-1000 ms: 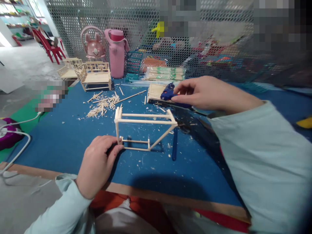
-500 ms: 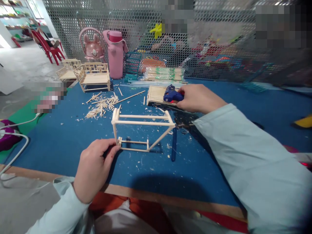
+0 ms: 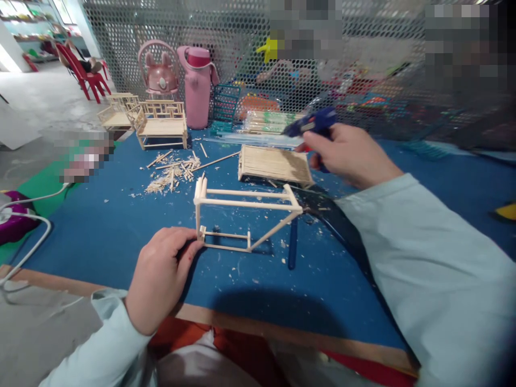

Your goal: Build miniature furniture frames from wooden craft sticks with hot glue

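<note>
My left hand [image 3: 167, 274] pinches the lower left corner of a pale wooden stick frame [image 3: 250, 204], which stands on the blue tabletop [image 3: 121, 242]. In my right hand [image 3: 350, 153] is a dark blue glue gun [image 3: 312, 123], its fingers wrapped round the handle and its nozzle pointing left. Below the gun lies a flat panel of narrow sticks [image 3: 274, 163], behind the frame. A blue stick-like tool [image 3: 293, 244] rests just right of the frame's base.
Stick offcuts [image 3: 175, 172] lie left of the panel. Farther back stand small stick chairs [image 3: 162, 126], a pink bottle [image 3: 197, 88] and bagged sticks [image 3: 266, 122] against a perforated metal screen [image 3: 237, 32]. White cable [image 3: 30, 199] at far left.
My right hand has raised the glue gun off the stick panel and moved it up and right, uncovering the panel. My left hand keeps its hold on the frame. The view has shifted slightly.
</note>
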Tool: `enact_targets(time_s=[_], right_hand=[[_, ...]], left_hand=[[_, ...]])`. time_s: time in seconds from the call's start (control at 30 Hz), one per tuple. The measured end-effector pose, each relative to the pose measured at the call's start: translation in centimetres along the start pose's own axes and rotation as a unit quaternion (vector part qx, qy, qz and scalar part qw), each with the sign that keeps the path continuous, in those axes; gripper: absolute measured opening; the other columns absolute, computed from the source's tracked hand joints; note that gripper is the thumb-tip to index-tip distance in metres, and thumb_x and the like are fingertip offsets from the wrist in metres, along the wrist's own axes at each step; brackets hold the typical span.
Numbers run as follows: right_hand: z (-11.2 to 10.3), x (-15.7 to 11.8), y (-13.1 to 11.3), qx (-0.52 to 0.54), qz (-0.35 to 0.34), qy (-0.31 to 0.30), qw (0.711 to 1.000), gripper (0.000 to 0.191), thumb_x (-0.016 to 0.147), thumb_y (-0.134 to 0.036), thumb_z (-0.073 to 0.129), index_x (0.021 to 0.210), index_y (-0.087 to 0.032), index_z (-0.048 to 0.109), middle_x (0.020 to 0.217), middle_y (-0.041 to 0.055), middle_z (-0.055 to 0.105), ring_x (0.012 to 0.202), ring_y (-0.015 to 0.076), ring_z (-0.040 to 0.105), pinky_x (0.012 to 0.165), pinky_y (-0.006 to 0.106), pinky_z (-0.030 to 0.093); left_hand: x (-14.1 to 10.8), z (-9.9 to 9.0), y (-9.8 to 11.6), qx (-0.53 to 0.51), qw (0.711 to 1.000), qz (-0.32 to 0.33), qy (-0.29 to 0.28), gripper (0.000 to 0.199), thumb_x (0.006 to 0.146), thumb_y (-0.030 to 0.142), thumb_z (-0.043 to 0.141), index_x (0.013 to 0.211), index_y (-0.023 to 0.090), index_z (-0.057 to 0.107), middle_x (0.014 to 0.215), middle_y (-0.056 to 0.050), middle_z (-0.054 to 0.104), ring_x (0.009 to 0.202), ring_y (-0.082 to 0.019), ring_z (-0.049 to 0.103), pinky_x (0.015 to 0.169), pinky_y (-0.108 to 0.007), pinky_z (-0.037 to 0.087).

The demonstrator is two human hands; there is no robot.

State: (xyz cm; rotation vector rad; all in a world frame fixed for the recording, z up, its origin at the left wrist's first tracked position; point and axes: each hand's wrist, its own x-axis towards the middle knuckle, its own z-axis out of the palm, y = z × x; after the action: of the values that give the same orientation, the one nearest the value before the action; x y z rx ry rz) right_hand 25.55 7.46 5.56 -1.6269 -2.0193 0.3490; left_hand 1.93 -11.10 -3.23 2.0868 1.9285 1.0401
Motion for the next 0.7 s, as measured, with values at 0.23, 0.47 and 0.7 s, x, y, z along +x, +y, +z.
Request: enact_targets(time_s=[0.23,0.47,0.7], right_hand=[[-0.8,-3.6,-1.6,0.218,-0.062,-0.245,0.943,0.019,0.084,-0.037,0.045,0.086,-0.018,0.05,0.07,-0.0004,0.052,0.049,0.0077,0.043,0.047,0.022,0.035],[1.6,-5.3,-3.1,0.209,-0.113,-0.399,0.886,0.023,0.084,-0.037,0.045,0.093,-0.017,0.048,0.079,0.0027,0.054,0.055,0.0092,0.043,0.049,0.022,0.037],[2.9,-5.4,-3.0,0.172,-0.192,-0.4,0.879,0.023,0.085,-0.037,0.041,0.082,-0.015,0.048,0.07,0.0015,0.052,0.053,0.0088,0.045,0.047,0.021,0.037]], left_hand=[[0.1,0.0,0.2,-0.005,1.0,-0.007,-0.001,0.013,0.082,0.024,0.051,0.085,0.018,0.063,0.085,-0.004,0.067,0.08,-0.017,0.059,0.074,-0.028,0.046],[0.1,-0.1,0.2,0.0,1.0,-0.005,-0.003,0.013,0.082,0.024,0.051,0.08,0.018,0.063,0.083,-0.004,0.066,0.079,-0.016,0.059,0.073,-0.026,0.045],[0.2,-0.1,0.1,0.008,1.0,0.001,0.001,0.012,0.082,0.024,0.053,0.08,0.017,0.063,0.082,-0.002,0.066,0.077,-0.014,0.059,0.072,-0.024,0.044]])
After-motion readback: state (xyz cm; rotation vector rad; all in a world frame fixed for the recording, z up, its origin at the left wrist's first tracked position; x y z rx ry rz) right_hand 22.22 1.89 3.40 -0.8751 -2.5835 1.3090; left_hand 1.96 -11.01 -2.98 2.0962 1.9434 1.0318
